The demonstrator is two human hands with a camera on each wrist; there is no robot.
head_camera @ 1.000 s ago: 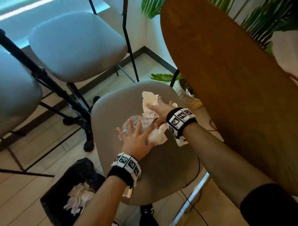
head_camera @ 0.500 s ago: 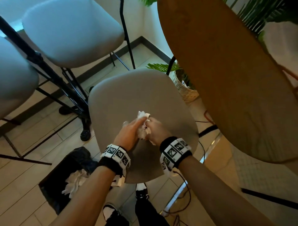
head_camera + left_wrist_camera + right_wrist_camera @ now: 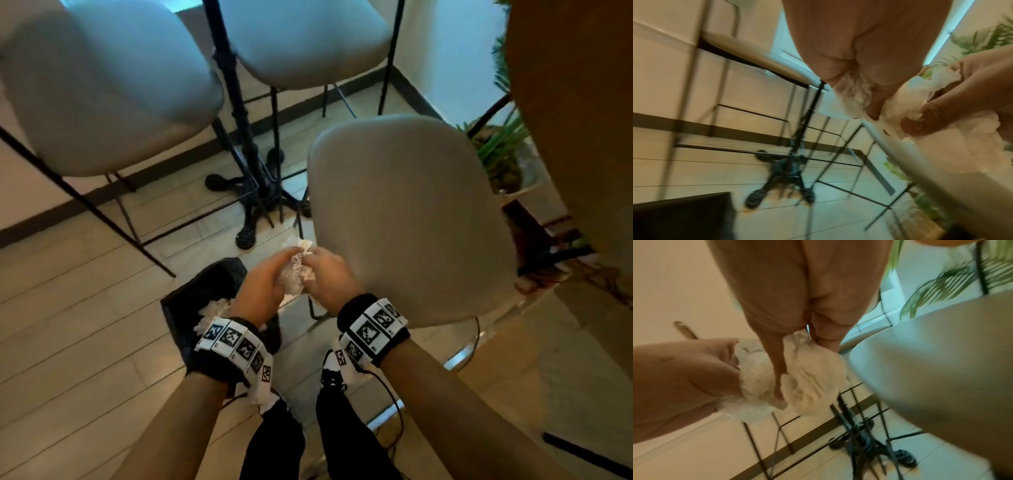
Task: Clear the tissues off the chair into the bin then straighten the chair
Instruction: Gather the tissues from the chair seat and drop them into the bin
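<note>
Since half a second ago: tissue bundle lifted clear off the seat and carried leftward, both hands moved with it from over the seat to past its left edge; seat bare now.

Far left, two pale stools [image 3: 102, 85] on thin dark legs over the tiled floor [image 3: 68, 308]. Black cast base of a worktop pedestal [image 3: 253, 192] between them and the chair. Below that, black-lined bin [image 3: 191, 308] on the floor, white crumpled tissues inside [image 3: 214, 306], partly hidden by the left wrist.

Left hand [image 3: 263, 284] curled round the left side of the tissues [image 3: 295, 274], thumb and fingers gripping. Wad held in the air between both hands, just beyond the chair's left edge, above the floor near the bin's far right corner. Crumpled into a rough lump, slightly longer along the away-from-body line, a loose tip sticking out at the far end.

Right hand [image 3: 325, 277] clenched on the right side of the same wad, seen close in the right wrist view [image 3: 813, 381].

Chair [image 3: 411, 219] to the right, seat long axis running away from the person, leaning slightly left at its far end. Brown worktop edge [image 3: 582, 120] far right, plant [image 3: 500, 154] beneath.
</note>
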